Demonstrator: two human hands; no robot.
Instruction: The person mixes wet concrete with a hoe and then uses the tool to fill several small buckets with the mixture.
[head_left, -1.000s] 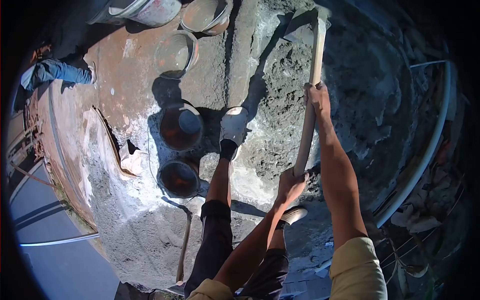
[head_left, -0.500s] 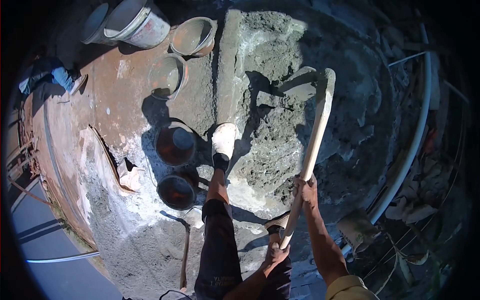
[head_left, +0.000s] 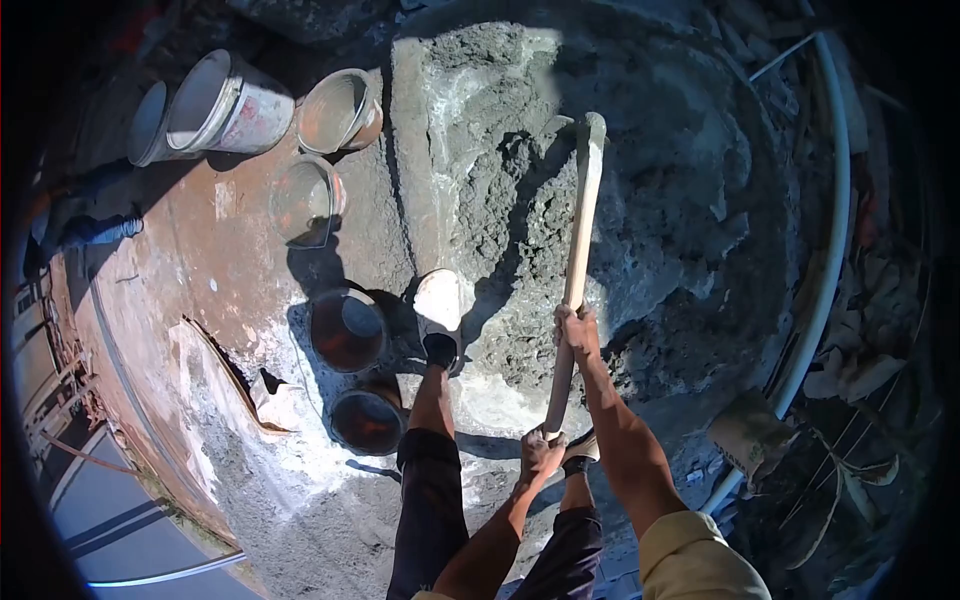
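Observation:
Both my hands grip the long wooden handle of a hoe point(head_left: 582, 225). My right hand point(head_left: 577, 330) is wrapped round the middle of the handle. Lower down, my left hand point(head_left: 541, 456) is closed at the handle's near end. The hoe's head is at the far end, its blade mostly hidden against the wet grey mortar point(head_left: 480, 190). The mortar lies in a lumpy heap ahead of my feet. My left foot, in a pale shoe point(head_left: 438, 300), stands on the strip beside the mix.
Left of the mix stand several buckets, including a white bucket point(head_left: 250, 110), an orange-brown bucket point(head_left: 340, 110) and a dark bucket point(head_left: 366, 420). A pale pipe point(head_left: 838, 220) curves along the right. A torn sack point(head_left: 752, 436) lies there. Another person's leg point(head_left: 100, 232) shows far left.
The hoe's blade, plainly visible above the mortar before, has come down and is now mostly hidden in it. Both hands stay on the handle. The view has shifted slightly.

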